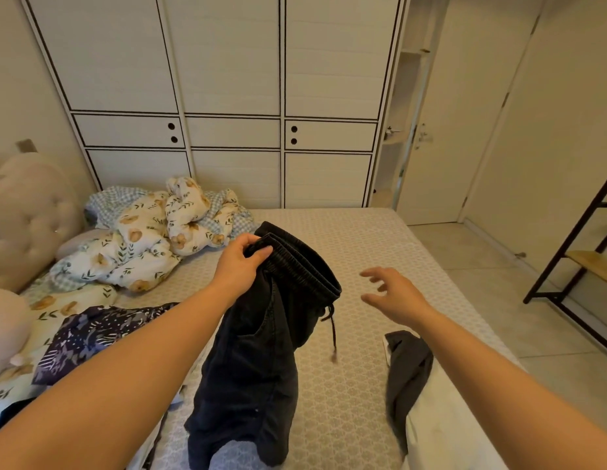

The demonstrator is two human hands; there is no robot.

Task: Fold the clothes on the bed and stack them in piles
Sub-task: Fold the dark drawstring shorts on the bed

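Black shorts (pixel 251 361) dangle from the left hand (pixel 239 262) gripping their waistband; right hand (pixel 393 293) reaches, fingers spread, empty. One-handed, they may twist or slip onto the bed (pixel 356 239).

The black shorts (pixel 251 361) run past the bottom edge, hems unseen.

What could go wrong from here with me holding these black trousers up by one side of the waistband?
The left hand alone grips the black trousers at the waistband while the right hand hangs open beside them, so they may twist and fold crookedly. Their legs hang down to the bed near the patterned dark garment and could drag or tangle it. The dangling drawstring might get trapped inside a fold.
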